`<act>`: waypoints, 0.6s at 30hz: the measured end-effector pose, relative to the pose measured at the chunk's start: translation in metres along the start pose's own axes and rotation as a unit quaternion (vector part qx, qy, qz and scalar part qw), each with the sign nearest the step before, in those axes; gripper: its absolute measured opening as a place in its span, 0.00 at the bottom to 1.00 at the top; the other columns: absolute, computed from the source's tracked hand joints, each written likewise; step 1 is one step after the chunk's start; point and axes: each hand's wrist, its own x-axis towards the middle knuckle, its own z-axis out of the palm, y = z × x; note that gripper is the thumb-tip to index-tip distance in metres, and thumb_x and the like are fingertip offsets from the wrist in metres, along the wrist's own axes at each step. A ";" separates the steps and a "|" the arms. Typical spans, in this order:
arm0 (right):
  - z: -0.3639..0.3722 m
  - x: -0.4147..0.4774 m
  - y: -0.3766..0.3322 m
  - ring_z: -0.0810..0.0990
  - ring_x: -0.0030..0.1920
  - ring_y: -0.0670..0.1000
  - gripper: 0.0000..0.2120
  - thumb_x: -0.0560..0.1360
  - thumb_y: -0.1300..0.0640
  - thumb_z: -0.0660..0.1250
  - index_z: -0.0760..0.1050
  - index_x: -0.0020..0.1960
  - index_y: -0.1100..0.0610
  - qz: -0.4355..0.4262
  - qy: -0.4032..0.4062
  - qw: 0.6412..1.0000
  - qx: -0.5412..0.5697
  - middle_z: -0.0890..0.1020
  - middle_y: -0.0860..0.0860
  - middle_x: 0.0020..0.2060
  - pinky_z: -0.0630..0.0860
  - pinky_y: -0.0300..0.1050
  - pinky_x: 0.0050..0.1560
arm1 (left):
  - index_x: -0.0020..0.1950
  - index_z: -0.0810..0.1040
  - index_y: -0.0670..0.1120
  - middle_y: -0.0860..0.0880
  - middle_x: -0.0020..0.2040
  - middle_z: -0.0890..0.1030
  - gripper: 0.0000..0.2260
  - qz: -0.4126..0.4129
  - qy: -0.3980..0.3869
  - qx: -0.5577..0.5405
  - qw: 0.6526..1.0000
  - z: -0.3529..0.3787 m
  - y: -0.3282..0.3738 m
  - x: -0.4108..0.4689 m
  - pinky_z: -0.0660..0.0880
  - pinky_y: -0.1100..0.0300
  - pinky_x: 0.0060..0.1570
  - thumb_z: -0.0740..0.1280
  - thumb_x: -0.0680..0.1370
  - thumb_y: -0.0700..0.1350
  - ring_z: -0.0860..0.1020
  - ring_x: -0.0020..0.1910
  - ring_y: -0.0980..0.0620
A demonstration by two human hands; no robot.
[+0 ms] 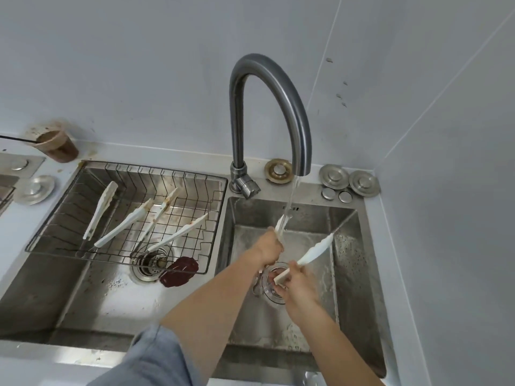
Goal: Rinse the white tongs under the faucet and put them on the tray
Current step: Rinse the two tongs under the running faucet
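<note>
A pair of white tongs [315, 250] is held over the right sink basin [351, 274], its two arms spread apart. My right hand [295, 285] grips its hinge end above the drain, and one arm points up and to the right. My left hand [269, 249] grips the other white arm, whose tip [280, 225] sits in the water stream [292, 196] running from the curved faucet [295, 118]. The wire tray [69, 207] spans the left basin and holds several more white tongs [100, 210], some with brown stains.
A dark red scrap [179, 271] lies by the left basin's drain [149, 267], under the tray. A stained brown cup [57, 144] stands at the back left. Round metal plugs [348, 181] sit behind the right basin. A tiled wall closes off the right side.
</note>
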 end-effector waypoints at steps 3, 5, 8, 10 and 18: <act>0.007 0.002 0.002 0.77 0.33 0.57 0.08 0.82 0.60 0.55 0.68 0.48 0.62 0.011 -0.007 1.000 0.014 0.76 0.60 0.36 0.78 0.51 0.38 | 0.62 0.68 0.37 0.36 0.57 0.78 0.11 0.018 0.058 0.046 0.997 -0.002 -0.006 -0.009 0.74 0.50 0.49 0.55 0.80 0.36 0.77 0.54 0.38; 0.014 0.000 0.007 0.76 0.32 0.57 0.08 0.82 0.60 0.55 0.69 0.49 0.63 0.016 -0.011 1.000 -0.002 0.76 0.60 0.36 0.76 0.49 0.33 | 0.59 0.73 0.36 0.36 0.56 0.80 0.13 0.024 0.100 0.090 0.991 0.000 -0.011 -0.016 0.74 0.50 0.52 0.55 0.83 0.42 0.77 0.56 0.37; 0.018 -0.002 0.022 0.76 0.34 0.54 0.10 0.82 0.57 0.54 0.70 0.47 0.61 0.016 -0.006 0.999 -0.031 0.76 0.58 0.37 0.75 0.48 0.32 | 0.53 0.78 0.37 0.37 0.50 0.82 0.22 0.014 0.134 0.119 0.984 0.004 -0.022 -0.027 0.77 0.49 0.50 0.52 0.83 0.53 0.80 0.51 0.38; 0.018 -0.002 0.034 0.77 0.36 0.54 0.12 0.82 0.56 0.54 0.71 0.46 0.61 0.017 -0.002 0.999 -0.051 0.77 0.59 0.40 0.76 0.49 0.34 | 0.53 0.78 0.37 0.38 0.50 0.82 0.23 0.018 0.143 0.149 0.978 0.007 -0.031 -0.032 0.77 0.49 0.50 0.52 0.83 0.53 0.81 0.51 0.39; -0.014 0.024 0.040 0.78 0.30 0.56 0.13 0.82 0.55 0.55 0.72 0.55 0.64 0.020 0.043 0.991 -0.123 0.78 0.61 0.35 0.75 0.42 0.24 | 0.66 0.67 0.40 0.37 0.60 0.77 0.16 -0.027 0.046 0.084 0.995 0.027 -0.069 -0.058 0.70 0.51 0.56 0.53 0.83 0.48 0.75 0.58 0.40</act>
